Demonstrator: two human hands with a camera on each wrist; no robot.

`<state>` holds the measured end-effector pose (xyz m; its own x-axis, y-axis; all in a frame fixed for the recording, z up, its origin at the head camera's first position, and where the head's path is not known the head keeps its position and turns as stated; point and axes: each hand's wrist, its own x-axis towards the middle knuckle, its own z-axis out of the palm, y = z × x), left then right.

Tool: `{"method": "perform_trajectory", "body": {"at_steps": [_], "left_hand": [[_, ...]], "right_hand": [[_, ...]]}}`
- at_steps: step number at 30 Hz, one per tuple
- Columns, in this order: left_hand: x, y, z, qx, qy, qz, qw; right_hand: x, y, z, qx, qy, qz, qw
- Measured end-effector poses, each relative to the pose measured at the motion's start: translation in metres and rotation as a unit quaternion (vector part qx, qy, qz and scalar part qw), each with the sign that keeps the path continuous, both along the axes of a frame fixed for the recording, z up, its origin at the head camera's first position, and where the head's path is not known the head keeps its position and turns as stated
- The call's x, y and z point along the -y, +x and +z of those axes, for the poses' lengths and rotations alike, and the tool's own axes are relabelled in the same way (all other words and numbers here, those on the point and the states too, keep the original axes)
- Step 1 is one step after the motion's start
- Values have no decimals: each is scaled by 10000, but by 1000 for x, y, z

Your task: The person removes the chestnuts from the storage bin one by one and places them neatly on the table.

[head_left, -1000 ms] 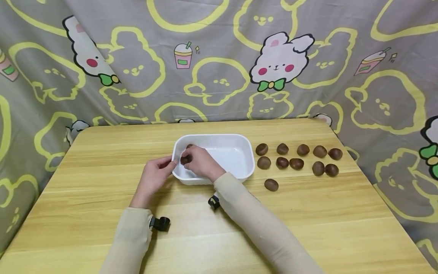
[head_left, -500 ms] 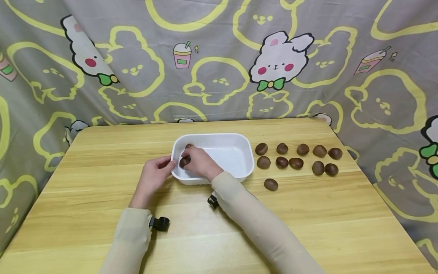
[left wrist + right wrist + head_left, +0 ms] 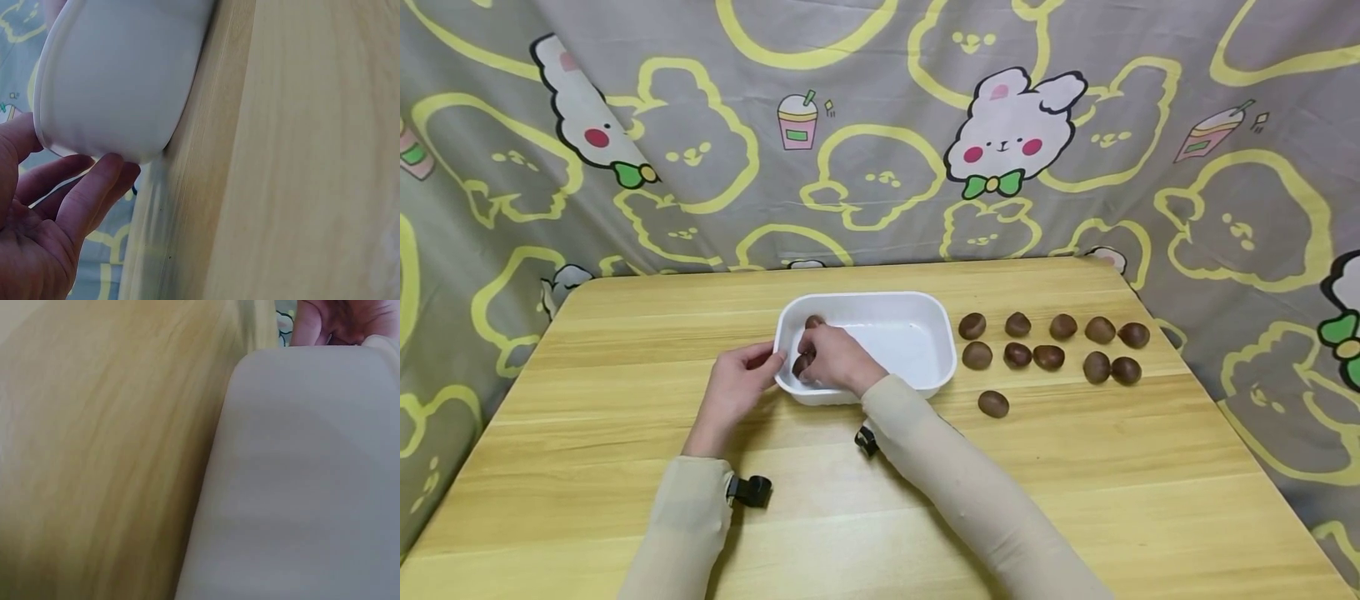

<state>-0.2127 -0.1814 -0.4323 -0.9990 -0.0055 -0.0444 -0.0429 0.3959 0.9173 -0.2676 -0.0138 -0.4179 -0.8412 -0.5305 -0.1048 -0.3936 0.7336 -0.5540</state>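
Note:
A white plastic container (image 3: 913, 346) stands on the wooden table in the head view. My left hand (image 3: 741, 383) pinches its left end, thumb at the rim and fingers against the outer wall (image 3: 119, 81), as the left wrist view shows. Inside, my right hand (image 3: 838, 358) reaches to the left end, its fingertips curled at a brown chestnut (image 3: 802, 364) near the floor. Just behind them lies another chestnut (image 3: 814, 321), partly covered by the fingers. The container's side (image 3: 300, 462) fills much of the right wrist view and hides my right fingers there.
Right of the container, several chestnuts lie in two rough rows, one of them a glossy chestnut (image 3: 1048, 358). A single chestnut (image 3: 993, 404) lies nearer the front. A patterned curtain (image 3: 880, 133) hangs behind the table (image 3: 625, 333).
My right hand has lowered slightly with the chestnut, toward the front left corner inside the container. My left hand keeps its place at the rim. The loose chestnuts on the table stay put.

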Motion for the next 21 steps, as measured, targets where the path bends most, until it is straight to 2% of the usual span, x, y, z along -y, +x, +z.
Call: {"method": "perform_trajectory", "body": {"at_steps": [6, 11, 21], "left_hand": [[0, 0, 1, 18, 104, -12, 9999], [-1, -1, 1, 20, 67, -3, 10000], [0, 0, -1, 9, 141, -4, 9999]], "right_hand": [[-2, 0, 1, 534, -416, -128, 9976], [-6, -1, 0, 966, -864, -205, 9914], [-11, -2, 3, 1161, -1218, -211, 9855]]}}
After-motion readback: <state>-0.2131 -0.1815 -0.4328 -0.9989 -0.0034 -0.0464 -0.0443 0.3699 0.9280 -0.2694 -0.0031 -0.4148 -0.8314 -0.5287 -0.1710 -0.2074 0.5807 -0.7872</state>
